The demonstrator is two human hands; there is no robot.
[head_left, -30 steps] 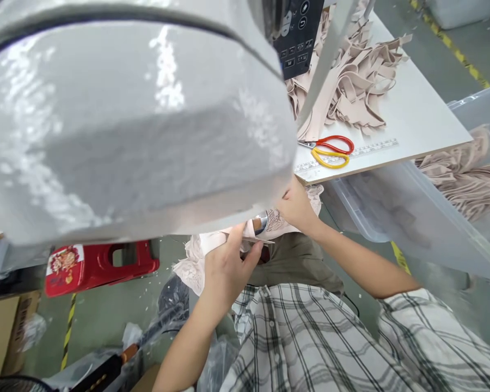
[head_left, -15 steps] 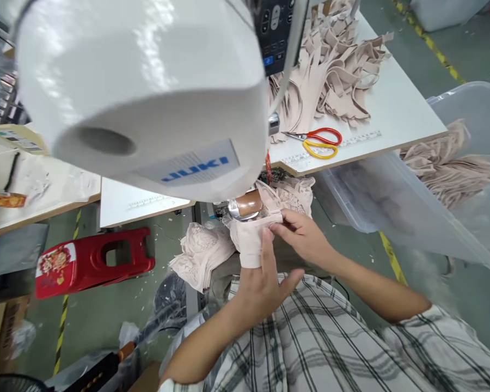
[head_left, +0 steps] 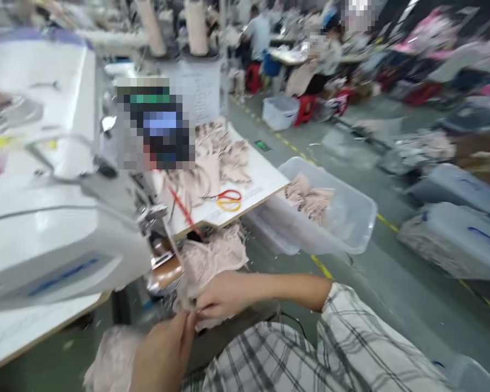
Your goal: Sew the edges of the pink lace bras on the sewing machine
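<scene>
My left hand (head_left: pixel 163 351) and my right hand (head_left: pixel 224 296) meet low in the middle, both pinching a pale pink lace garment (head_left: pixel 212 261) that drapes from under the white sewing machine (head_left: pixel 53 239). The fabric sits by the machine's shiny brown cylinder arm (head_left: pixel 165 272). Motion blur smears the fingers, but both hands are closed on the cloth.
Red and yellow scissors (head_left: pixel 228 200) lie on the white table (head_left: pixel 261 179) beside a heap of pink strips (head_left: pixel 216 152). A clear plastic bin (head_left: pixel 330 218) holding pink fabric stands to the right. Other people work at stations far behind. More bins (head_left: pixel 453 239) line the aisle.
The view has swung up from looking straight down to across the workshop. My hands have moved lower and nearer to me, still holding the pink garment at the machine.
</scene>
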